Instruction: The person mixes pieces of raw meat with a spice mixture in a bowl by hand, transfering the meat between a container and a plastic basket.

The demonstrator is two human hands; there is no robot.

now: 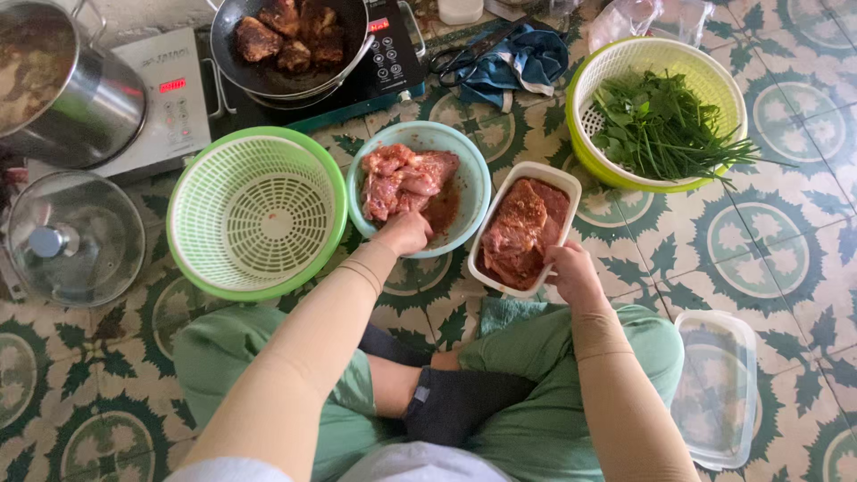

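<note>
Your left hand (403, 234) is curled closed on the near rim of the blue bowl (464, 201), raw meat (403, 178) just beyond your fingers. Your right hand (571, 272) grips the near corner of the white tray (527, 228) of marinated meat (522, 232).

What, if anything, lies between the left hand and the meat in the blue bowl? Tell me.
Nothing visible does. The left hand sits at the near rim of the blue bowl, right beside the raw marinated meat. The right hand holds the white container alongside, clear of that gap.
</note>
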